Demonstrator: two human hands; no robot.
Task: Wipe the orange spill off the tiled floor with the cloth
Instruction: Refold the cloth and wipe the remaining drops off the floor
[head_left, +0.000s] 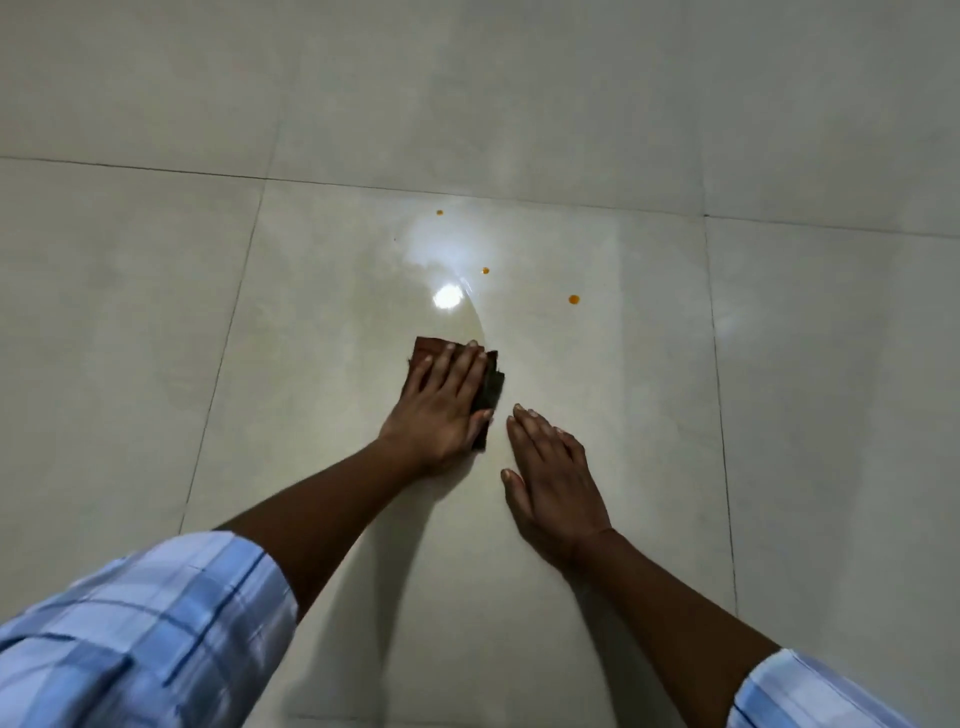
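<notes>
The cloth (488, 387), a dark folded pad, lies on the floor (156, 312) at centre frame, its long axis running from lower right up toward the upper left. The left hand (441, 405) presses it flat, fingers (457, 371) together and extended, not clamped. Three orange drops (573, 299) sit beyond it, toward the upper right. To wipe well, I would keep the palm flat and sweep toward the drops. The right hand (553, 478) rests open on the tile, bracing.

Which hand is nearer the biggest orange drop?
Right. The right hand lies flat below the biggest orange drop; the left hand, pressing the cloth, is farther left.
</notes>
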